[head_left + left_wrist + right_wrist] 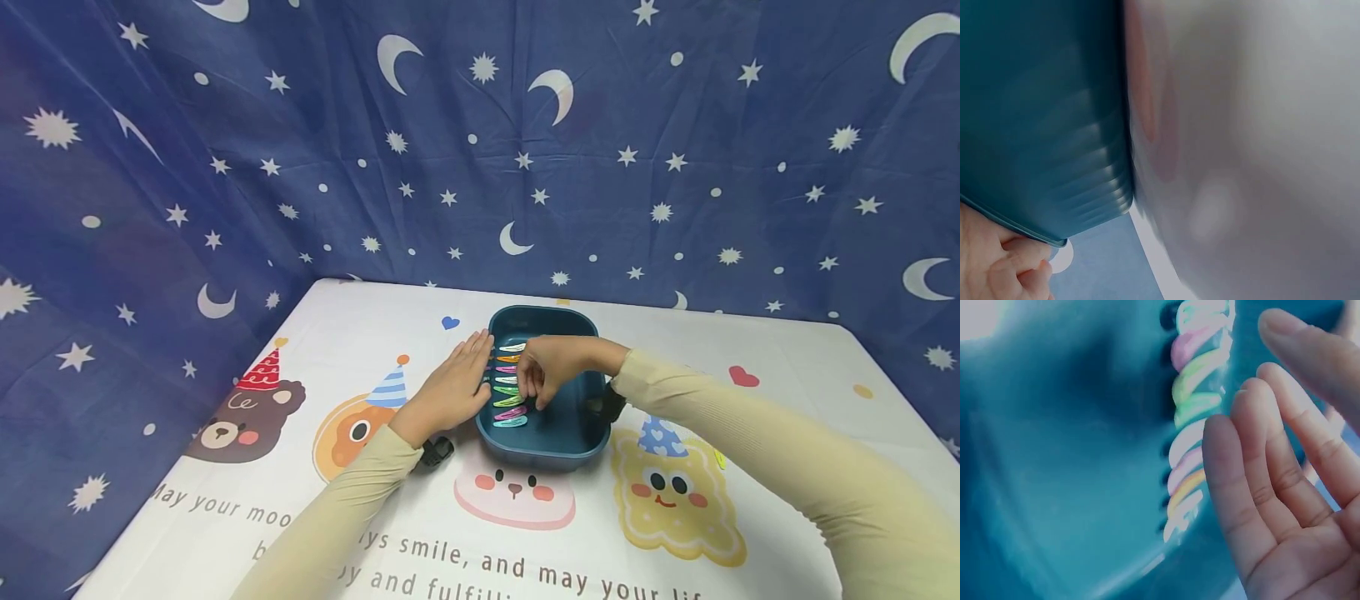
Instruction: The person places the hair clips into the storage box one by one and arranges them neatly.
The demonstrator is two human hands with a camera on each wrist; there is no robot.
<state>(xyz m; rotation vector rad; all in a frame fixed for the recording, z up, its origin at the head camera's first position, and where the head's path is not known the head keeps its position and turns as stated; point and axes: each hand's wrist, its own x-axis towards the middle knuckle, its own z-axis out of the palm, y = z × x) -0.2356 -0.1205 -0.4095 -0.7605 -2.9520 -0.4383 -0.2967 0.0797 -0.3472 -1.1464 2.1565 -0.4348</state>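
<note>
Several coloured snap hair clips lie in a row along the left side inside a dark teal basin [543,457], among them a light blue clip [511,422] at the near end and an orange clip [1188,487]. My left hand [450,387] rests with fairly straight fingers against the basin's left rim; its fingers also show by the rim in the left wrist view. Over the row reaches my right hand [551,364], fingers bent downward. In the right wrist view its thumb [1310,350] stands apart from the loosely bent fingers, and nothing shows between them. The hand partly hides the clips.
The basin stands on a white tablecloth [660,383] printed with cartoon figures and lettering. Behind and to the left hangs a dark blue curtain [450,150] with moons and stars. A small yellow item [720,459] shows beside the right sleeve.
</note>
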